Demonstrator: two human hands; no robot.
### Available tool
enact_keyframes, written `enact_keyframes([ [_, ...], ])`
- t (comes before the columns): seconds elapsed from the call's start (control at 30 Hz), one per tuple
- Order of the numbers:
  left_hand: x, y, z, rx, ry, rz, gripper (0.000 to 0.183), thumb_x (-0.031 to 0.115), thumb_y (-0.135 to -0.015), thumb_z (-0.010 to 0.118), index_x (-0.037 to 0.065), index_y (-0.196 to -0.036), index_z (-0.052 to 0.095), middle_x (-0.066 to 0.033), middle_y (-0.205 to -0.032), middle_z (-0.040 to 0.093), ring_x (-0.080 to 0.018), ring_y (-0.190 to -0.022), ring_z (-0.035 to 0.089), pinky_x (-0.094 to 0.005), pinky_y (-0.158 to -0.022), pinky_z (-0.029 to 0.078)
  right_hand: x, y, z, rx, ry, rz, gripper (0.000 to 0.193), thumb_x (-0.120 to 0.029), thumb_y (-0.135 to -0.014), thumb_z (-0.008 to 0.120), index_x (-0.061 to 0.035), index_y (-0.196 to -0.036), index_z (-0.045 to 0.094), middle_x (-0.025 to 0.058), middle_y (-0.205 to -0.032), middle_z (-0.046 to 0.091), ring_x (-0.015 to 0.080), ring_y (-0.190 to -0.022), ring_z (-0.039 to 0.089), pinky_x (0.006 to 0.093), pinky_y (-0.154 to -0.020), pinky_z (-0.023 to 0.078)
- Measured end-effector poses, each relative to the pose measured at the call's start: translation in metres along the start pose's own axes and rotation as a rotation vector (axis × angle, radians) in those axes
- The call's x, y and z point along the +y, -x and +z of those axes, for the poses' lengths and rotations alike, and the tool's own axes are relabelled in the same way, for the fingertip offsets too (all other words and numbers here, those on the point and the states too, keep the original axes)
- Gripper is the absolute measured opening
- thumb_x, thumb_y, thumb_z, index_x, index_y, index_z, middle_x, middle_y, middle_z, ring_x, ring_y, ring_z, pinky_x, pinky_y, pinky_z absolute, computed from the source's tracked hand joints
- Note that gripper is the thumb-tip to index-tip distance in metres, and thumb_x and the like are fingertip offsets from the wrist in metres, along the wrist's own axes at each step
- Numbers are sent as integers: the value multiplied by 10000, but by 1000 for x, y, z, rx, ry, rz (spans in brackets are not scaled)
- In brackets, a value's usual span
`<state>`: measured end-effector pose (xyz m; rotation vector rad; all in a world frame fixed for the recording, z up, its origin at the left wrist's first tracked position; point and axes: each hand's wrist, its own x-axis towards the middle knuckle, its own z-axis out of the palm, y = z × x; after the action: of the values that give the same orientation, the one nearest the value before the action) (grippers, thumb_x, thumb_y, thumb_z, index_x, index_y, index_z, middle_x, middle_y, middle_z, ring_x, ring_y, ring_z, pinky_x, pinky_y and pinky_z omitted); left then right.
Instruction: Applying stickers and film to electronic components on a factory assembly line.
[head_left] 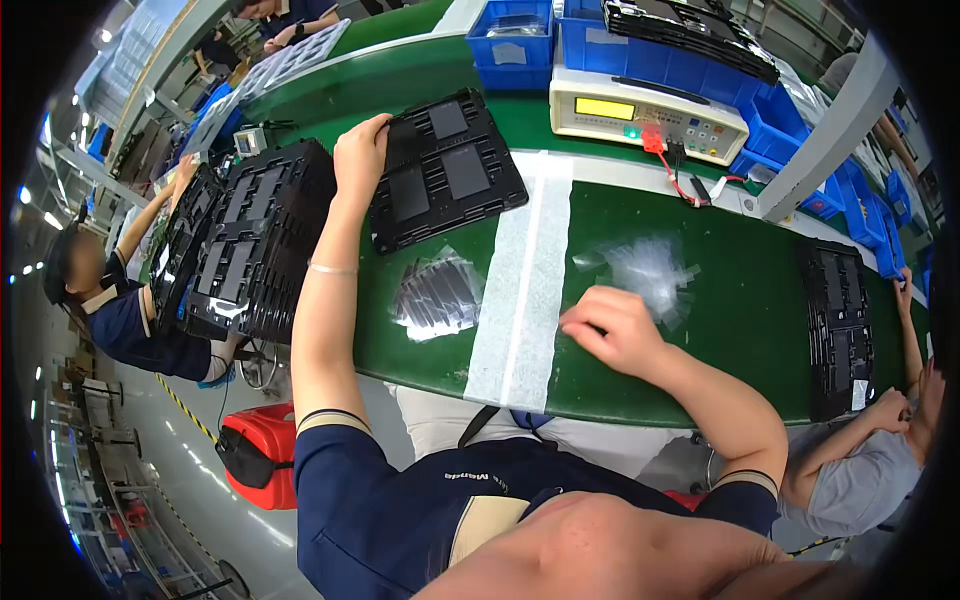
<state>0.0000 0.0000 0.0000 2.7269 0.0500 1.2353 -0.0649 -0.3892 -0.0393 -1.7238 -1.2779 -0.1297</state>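
My left hand (362, 155) is closed at the upper left edge of a black plastic tray (439, 215); whether it grips the tray's edge or a part in it is hidden. Dark flat rectangular panels (464, 171) lie in the tray's pockets. My right hand (622, 332) has its fingers curled in a pinch above the green table, by the right side of a white strip; anything held there is too small to make out. Between my arms lies a pile of dark strips in clear film (438, 295). Beyond my right hand is a heap of clear film pieces (648, 275).
A tall stack of black trays (262, 235) stands left of my left arm. More trays (838, 330) lie at the right end. A bench meter (645, 118) with a yellow display and red and black leads is at the back, near blue bins (510, 45). Co-workers sit on both sides.
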Motion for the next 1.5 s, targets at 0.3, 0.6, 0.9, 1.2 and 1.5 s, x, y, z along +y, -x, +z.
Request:
enact_keyframes([
  [0.3,-42,18,57,-180,-60,85,210,73,-775,592,72,-980,640,-131,-970,642,-312,-858,623,-391,-737,504,4,3,2,-71,-34,-90,64,-85,-731,664,-51,-739,610,61,-681,569,228,-614,562,325,-547,457],
  [0.6,-42,19,58,-300,80,68,182,44,-788,555,36,-939,656,-159,-967,644,-324,-903,617,-377,-793,487,4,9,8,-119,-81,-144,77,-112,-745,648,-61,-737,592,55,-686,550,233,-634,566,336,-573,472],
  [0.9,98,-124,59,-258,919,-377,288,212,-853,559,-9,-1022,632,-58,-854,648,-119,-734,578,-255,-684,464,6,14,14,-123,-120,-206,78,-124,-764,641,-63,-764,593,53,-696,527,227,-642,556,339,-562,468],
  [1.2,214,-264,106,-667,238,-207,380,373,-774,669,1,-707,629,-49,-640,581,-121,-544,531,-258,-537,469,2,20,9,-107,-121,-210,93,-130,-756,641,-60,-745,581,64,-713,544,247,-654,566,353,-568,479],
  [1.5,212,-288,100,-812,594,-523,180,212,-772,681,67,-725,585,-10,-654,541,-97,-583,526,-217,-498,462,2,24,13,-207,-79,-199,120,-187,-783,599,-76,-738,587,53,-717,562,250,-707,599,374,-610,498],
])
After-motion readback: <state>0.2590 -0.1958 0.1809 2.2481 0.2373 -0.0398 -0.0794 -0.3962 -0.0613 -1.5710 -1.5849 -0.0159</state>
